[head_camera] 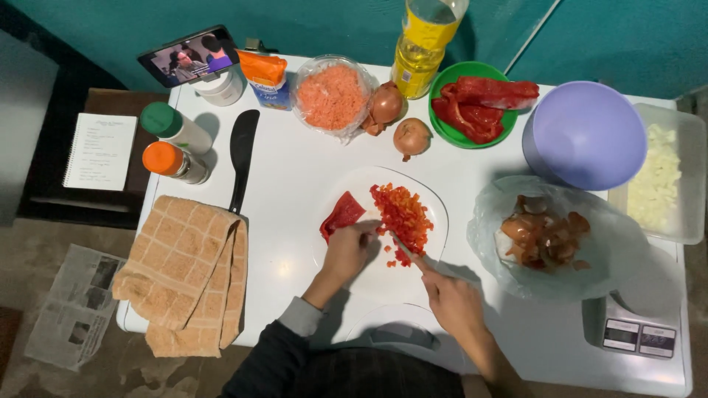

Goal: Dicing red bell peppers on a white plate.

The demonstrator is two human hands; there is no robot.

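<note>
Low in the frame your two hands work over a white cutting board [435, 203] on the white desk [295, 177]. Your right hand [451, 298] is closed around a knife [410, 254], its blade angled up and left into the diced red pepper [402, 214] heaped at centre. Your left hand [348, 247], fingers curled, presses down on a flat red pepper piece [341, 214] at the board's left edge.

Left of them lies a folded, waffle-textured orange towel [192, 269]. To the right, a clear plastic bag [553, 236] holds brown onion skins, beside a kitchen scale [638, 335] at lower right.

Further up sit two whole onions [402, 118], a green bowl [442, 133] of red pepper slabs, an empty lilac bowl [586, 133], a clear tub [689, 184] of chopped white onion, and a bag of orange lentils [332, 96].
</note>
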